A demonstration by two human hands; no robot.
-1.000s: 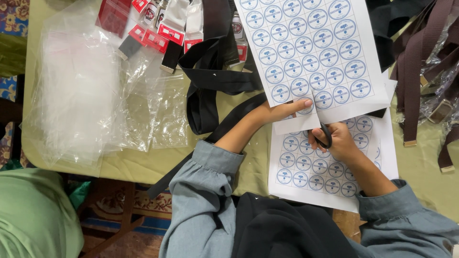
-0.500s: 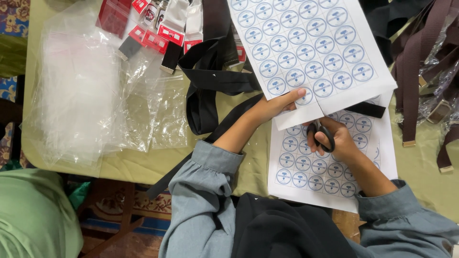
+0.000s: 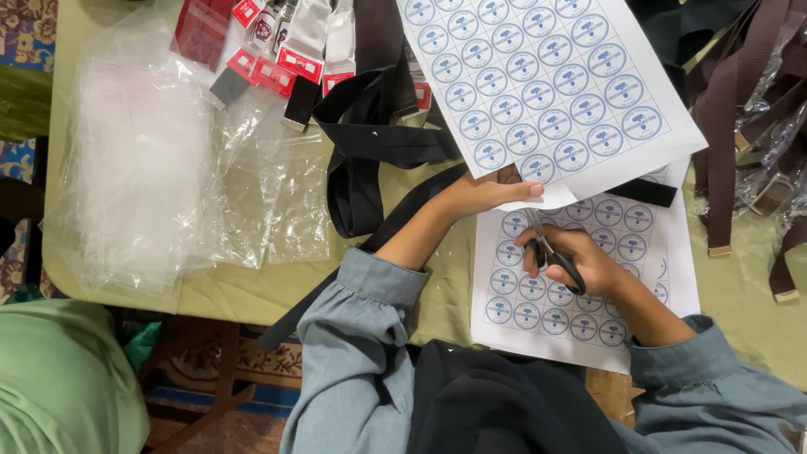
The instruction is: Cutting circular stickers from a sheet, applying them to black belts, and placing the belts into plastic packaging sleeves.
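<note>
2 sheets of round blue stickers (image 3: 551, 84) are in play on the olive counter (image 3: 252, 286). The upper sheet looks nearly whole, with the cut only starting at its 6 o'clock edge, so most rows seem left to trim. The left hand (image 3: 492, 192) pinches that lower edge, fingers pressed flat together on the paper. The right hand (image 3: 580, 261), at 5 o'clock from it, is closed through the handles of black scissors (image 3: 551, 252), blades aimed at 12 o'clock. It rests over the second sheet (image 3: 580, 311) lying flat beneath.
</note>
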